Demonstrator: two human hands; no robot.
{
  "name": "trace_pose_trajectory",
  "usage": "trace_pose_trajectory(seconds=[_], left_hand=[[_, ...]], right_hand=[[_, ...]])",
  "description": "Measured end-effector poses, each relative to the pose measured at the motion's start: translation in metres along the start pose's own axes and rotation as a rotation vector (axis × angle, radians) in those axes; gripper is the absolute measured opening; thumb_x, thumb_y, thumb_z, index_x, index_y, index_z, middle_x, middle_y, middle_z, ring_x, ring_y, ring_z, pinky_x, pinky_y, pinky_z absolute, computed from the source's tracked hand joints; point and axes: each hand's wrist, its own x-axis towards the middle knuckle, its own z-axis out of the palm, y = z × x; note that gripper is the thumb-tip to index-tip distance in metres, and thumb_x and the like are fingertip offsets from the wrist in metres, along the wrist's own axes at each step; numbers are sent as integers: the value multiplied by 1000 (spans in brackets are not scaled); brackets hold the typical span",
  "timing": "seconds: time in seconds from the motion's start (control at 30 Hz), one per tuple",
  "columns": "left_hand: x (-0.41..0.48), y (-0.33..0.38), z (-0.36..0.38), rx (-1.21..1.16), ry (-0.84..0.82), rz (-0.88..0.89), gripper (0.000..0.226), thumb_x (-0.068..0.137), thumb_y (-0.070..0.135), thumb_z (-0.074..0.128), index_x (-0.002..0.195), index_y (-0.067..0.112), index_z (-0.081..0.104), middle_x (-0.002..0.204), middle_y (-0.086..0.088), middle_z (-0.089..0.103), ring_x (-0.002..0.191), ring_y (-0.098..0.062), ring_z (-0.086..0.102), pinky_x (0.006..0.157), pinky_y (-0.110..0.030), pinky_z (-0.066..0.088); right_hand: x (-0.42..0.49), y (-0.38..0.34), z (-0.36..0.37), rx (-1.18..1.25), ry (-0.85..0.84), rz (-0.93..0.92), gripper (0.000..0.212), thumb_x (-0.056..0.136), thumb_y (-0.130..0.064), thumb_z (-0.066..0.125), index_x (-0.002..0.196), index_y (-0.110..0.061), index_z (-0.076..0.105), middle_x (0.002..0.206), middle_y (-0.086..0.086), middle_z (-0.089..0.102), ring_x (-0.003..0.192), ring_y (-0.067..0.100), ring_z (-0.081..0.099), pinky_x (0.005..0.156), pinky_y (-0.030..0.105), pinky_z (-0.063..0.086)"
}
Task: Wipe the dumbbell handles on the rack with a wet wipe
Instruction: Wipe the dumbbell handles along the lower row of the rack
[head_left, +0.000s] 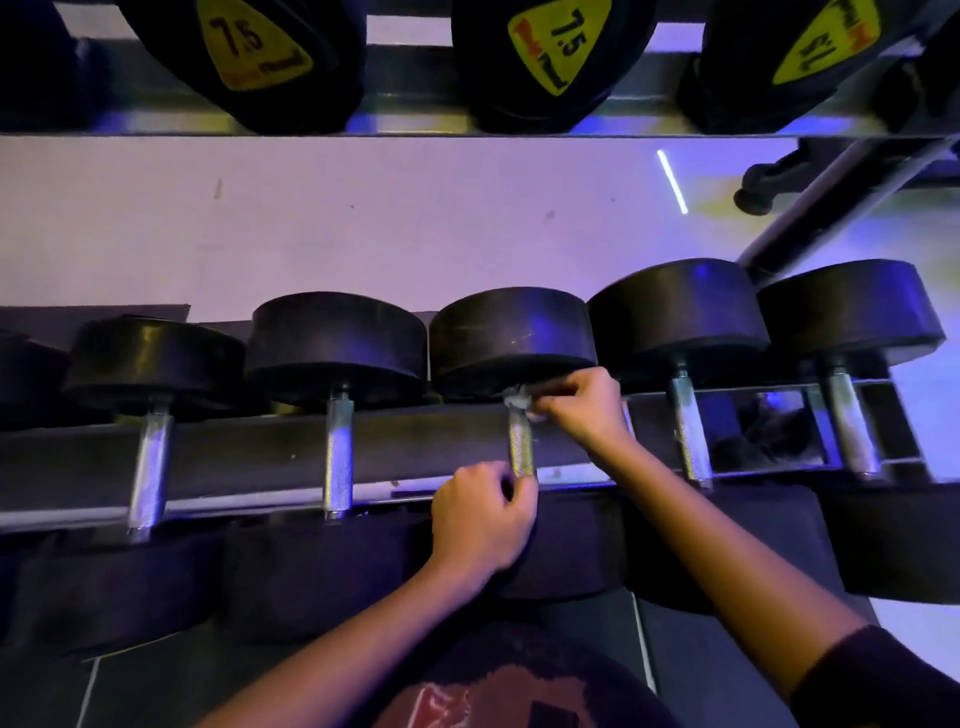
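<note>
Pinched the wipe (522, 402) in the right hand (582, 405), bunched against the far end of the middle handle (521, 447), just under the far head (511, 338). Gripped the near end of the same handle with the left hand (480, 512), curled round the bar. Found that dumbbell lying across the lower rack (260, 452), third of five in the row, close beside its neighbours.

Judged the wipe light, limp and damp: apt to bunch, tear or slide out of a loose pinch, so best wrapped round the bar and pressed under fingers and thumb. Judged the dumbbell heavy and rigid, unlikely to shift under rubbing, though perhaps free to roll a little on the rails, hence worth steadying at the bar's near end. Reckoned the knurling rough enough to drag at thin cloth and snag it.

Saw only a small crumpled scrap of wipe, pale grey-white, mostly hidden behind fingers. Saw a slim metal bar, knurled and gleaming under bluish light, set between thick round black heads.
</note>
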Motion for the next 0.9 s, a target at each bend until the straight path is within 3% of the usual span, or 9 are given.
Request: trace_pose_trajectory(seconds=[0.1, 0.23, 0.33, 0.4, 0.47, 0.6, 0.77, 0.83, 0.9], left_hand=[[2, -4, 2, 22, -8, 15, 40, 74, 48, 39, 59, 13, 52, 64, -11, 62, 74, -32, 60, 55, -34, 29], [4, -5, 4, 73, 1, 24, 49, 73, 51, 36, 78, 14, 69, 74, -11, 67, 82, -32, 61, 61, -35, 41], [3, -4, 3, 69, 2, -11, 49, 72, 51, 36, 79, 15, 69, 76, -11, 67, 85, -34, 61, 62, -35, 42], [4, -3, 2, 57, -6, -49, 47, 73, 50, 38, 74, 12, 66, 75, -12, 65, 85, -37, 60, 61, -35, 40], [3, -2, 1, 28, 10, -91, 42, 75, 49, 41, 65, 13, 60, 76, -17, 64, 86, -41, 58, 60, -35, 35], [0, 5, 0, -13, 62, -148, 41, 81, 44, 49, 57, 12, 55, 73, -20, 61, 84, -42, 55, 59, -35, 31], [-1, 9, -1, 9, 70, -204, 43, 79, 43, 51, 51, 11, 51, 50, -10, 40, 74, -40, 54, 55, -35, 30], [-2, 10, 0, 11, 98, -202, 44, 70, 47, 43, 60, 9, 63, 55, -15, 49, 74, -39, 56, 57, -37, 38], [-2, 10, 1, 20, 125, -205, 47, 67, 47, 40, 68, 9, 68, 62, -19, 56, 75, -38, 58, 60, -39, 45]], right_hand=[[-16, 8, -2, 13, -137, 23, 12, 66, 3, 79, 68, -9, 76, 52, -8, 66, 49, 0, 58, 56, 20, 54], [-45, 17, -9, -5, -339, 116, 20, 69, 8, 76, 62, -11, 72, 56, 3, 68, 54, 13, 65, 63, 29, 59], [-32, 13, -10, 120, -184, 142, 27, 67, 10, 76, 58, -15, 71, 60, 3, 68, 62, 18, 65, 64, 31, 59], [-14, 8, -6, 194, -35, 148, 26, 64, 6, 79, 59, -18, 71, 65, 5, 71, 65, 17, 65, 65, 31, 59], [-4, 5, 2, 199, 6, 139, 24, 63, 4, 77, 66, -20, 72, 74, 8, 73, 71, 19, 67, 70, 34, 59], [-9, 12, 5, 195, -98, 169, 25, 65, 9, 75, 65, -16, 71, 65, 5, 67, 62, 14, 63, 57, 26, 57], [-28, 31, -11, 29, -456, 226, 18, 70, 11, 70, 66, -7, 69, 54, 7, 62, 43, 9, 54, 47, 20, 47], [-17, 29, -15, 162, -417, 268, 20, 70, 19, 63, 69, -1, 66, 63, 16, 63, 48, 18, 60, 52, 26, 55], [2, 24, -15, 306, -286, 279, 20, 66, 21, 64, 69, 2, 64, 73, 22, 64, 63, 28, 64, 68, 41, 59]])
